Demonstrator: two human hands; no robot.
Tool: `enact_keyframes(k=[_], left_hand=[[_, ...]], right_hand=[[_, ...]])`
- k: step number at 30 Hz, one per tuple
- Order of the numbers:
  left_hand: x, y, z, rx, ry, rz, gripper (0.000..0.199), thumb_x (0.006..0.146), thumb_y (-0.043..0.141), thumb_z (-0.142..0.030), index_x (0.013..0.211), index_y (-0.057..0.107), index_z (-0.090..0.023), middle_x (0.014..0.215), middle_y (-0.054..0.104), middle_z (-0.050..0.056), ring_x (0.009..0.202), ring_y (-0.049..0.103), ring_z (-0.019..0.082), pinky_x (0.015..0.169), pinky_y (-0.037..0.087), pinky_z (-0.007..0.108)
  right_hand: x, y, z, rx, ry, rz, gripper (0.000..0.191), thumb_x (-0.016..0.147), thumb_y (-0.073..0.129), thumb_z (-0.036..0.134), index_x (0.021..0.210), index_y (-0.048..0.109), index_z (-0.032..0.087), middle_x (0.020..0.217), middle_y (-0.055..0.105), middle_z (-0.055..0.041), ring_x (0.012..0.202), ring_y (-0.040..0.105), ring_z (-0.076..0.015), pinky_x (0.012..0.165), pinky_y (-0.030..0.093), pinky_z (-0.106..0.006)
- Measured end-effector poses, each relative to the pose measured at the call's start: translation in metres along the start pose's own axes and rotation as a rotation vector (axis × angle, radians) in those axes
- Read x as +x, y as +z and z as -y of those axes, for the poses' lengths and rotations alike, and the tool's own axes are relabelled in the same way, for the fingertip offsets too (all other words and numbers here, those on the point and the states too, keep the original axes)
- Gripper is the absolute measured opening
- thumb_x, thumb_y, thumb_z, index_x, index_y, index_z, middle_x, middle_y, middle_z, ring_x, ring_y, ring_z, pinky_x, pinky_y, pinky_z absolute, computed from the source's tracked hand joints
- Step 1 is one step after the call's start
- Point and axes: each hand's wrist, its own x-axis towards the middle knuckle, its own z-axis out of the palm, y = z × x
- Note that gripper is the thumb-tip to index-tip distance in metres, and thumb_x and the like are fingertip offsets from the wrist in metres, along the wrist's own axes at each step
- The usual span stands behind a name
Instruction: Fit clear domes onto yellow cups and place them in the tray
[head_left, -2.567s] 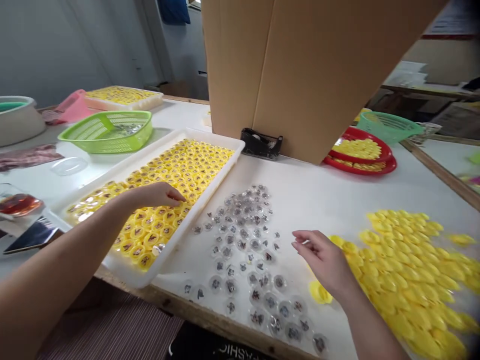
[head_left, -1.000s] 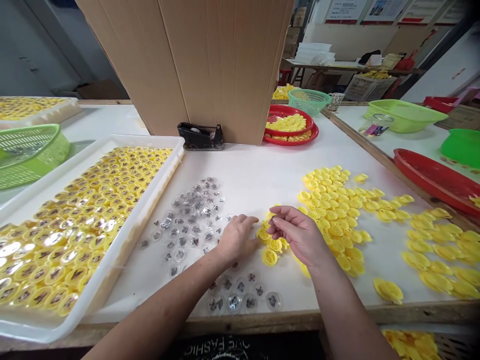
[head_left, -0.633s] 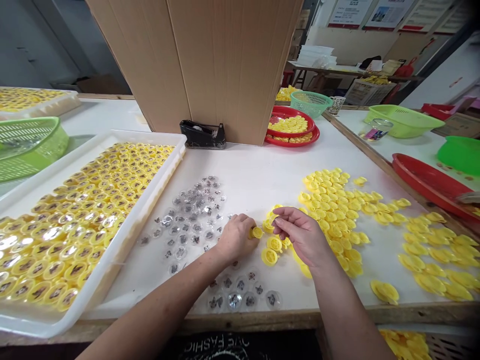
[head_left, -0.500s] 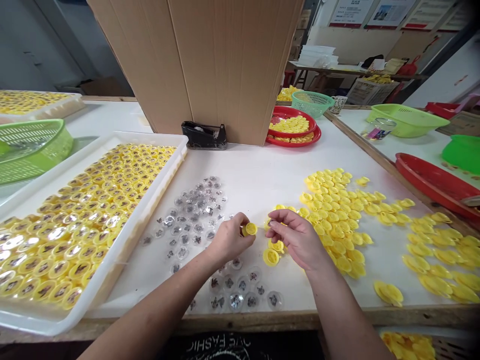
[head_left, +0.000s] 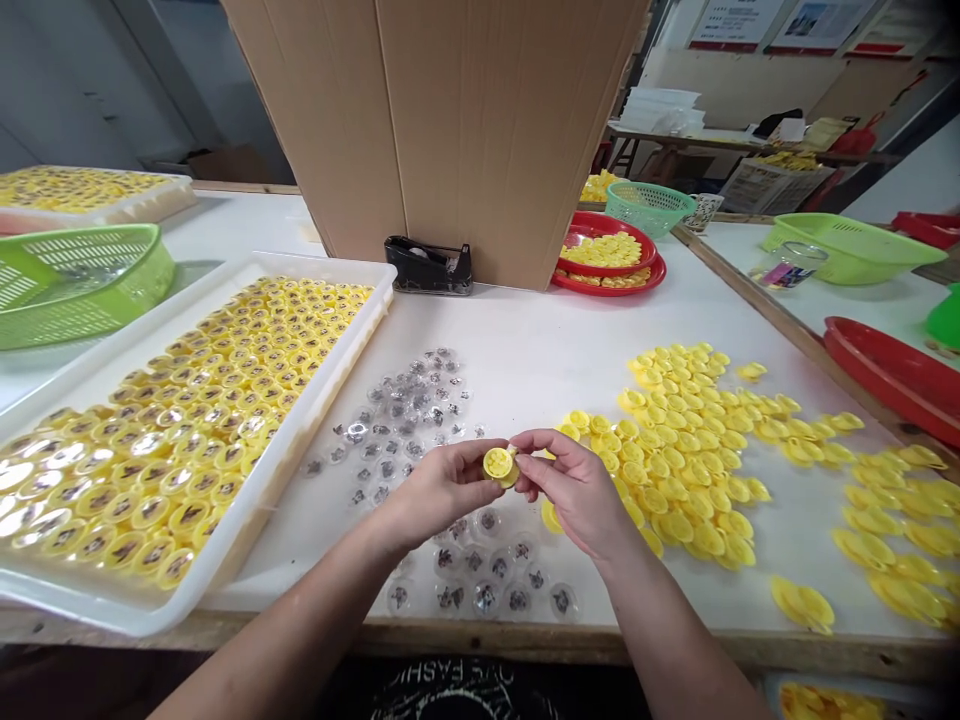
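Observation:
My left hand (head_left: 452,484) pinches a small round yellow cup-like piece (head_left: 498,463) by its edge, above the middle of the table. Pressed close on its right side is my right hand (head_left: 574,484), its thumb and fingers closed at the rim of the same piece; a small pale bit shows at the fingertips, too small to name. Clear round domes with dark printed figures (head_left: 484,597) lie below and left of the hands. Loose yellow round pieces (head_left: 682,440) spread over the table to the right.
A white tray (head_left: 384,285) full of yellow pieces with printed domes stands at left, beside a green basket (head_left: 142,270). A black tape dispenser (head_left: 427,267) sits before a tall cardboard box (head_left: 450,130). Red plates (head_left: 654,272) stand behind; a wooden strip (head_left: 750,275) borders the right.
My hands have come together; my right hand moved left to the yellow piece in my left hand. The whole view has shifted slightly, with the scene now further right.

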Motion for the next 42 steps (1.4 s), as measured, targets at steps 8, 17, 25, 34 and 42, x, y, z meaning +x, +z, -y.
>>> enact_keyframes(k=[8,17,25,34,42], left_hand=[[-0.006,-0.011,0.007,-0.146,-0.012,-0.148,0.032,0.07,0.074,-0.024,0.098,0.062,-0.014,0.09,0.064,0.005,0.076,0.057,0.012,0.07,0.046,0.026],[-0.005,-0.005,0.019,-0.116,-0.102,-0.2,0.046,0.063,0.078,-0.021,0.105,0.059,-0.013,0.077,0.061,0.001,0.06,0.052,0.008,0.056,0.042,0.021],[-0.003,-0.003,0.02,-0.101,-0.061,-0.271,0.046,0.064,0.078,-0.024,0.099,0.049,-0.018,0.069,0.056,-0.004,0.062,0.053,0.009,0.057,0.042,0.021],[0.001,0.004,0.03,-0.015,-0.055,-0.269,0.041,0.061,0.077,-0.02,0.097,0.06,-0.014,0.077,0.061,0.0,0.065,0.054,0.011,0.058,0.041,0.022],[-0.013,-0.005,0.027,-0.356,-0.117,-0.227,0.035,0.076,0.07,-0.03,0.105,0.059,-0.016,0.093,0.064,0.004,0.081,0.061,0.012,0.078,0.05,0.027]], right_hand=[[-0.003,0.003,0.005,-0.087,0.007,0.142,0.026,0.077,0.066,0.025,0.103,0.063,0.023,0.076,0.066,-0.0002,0.067,0.064,-0.0139,0.068,0.054,-0.033],[-0.002,0.001,0.009,-0.536,-0.202,0.107,0.021,0.074,0.065,0.017,0.093,0.062,0.023,0.094,0.061,-0.0034,0.074,0.064,-0.0158,0.068,0.054,-0.032],[-0.008,0.0,0.017,-0.504,-0.116,0.101,0.021,0.069,0.07,0.02,0.087,0.06,0.022,0.08,0.062,-0.0003,0.066,0.063,-0.0145,0.061,0.053,-0.029],[-0.007,0.01,0.01,-0.538,-0.056,0.072,0.019,0.068,0.073,0.029,0.08,0.06,0.023,0.074,0.062,0.0013,0.061,0.058,-0.0134,0.055,0.048,-0.027],[-0.007,0.011,0.012,-0.694,-0.064,0.041,0.02,0.069,0.073,0.034,0.068,0.058,0.022,0.061,0.058,0.0027,0.053,0.051,-0.0118,0.049,0.041,-0.026]])
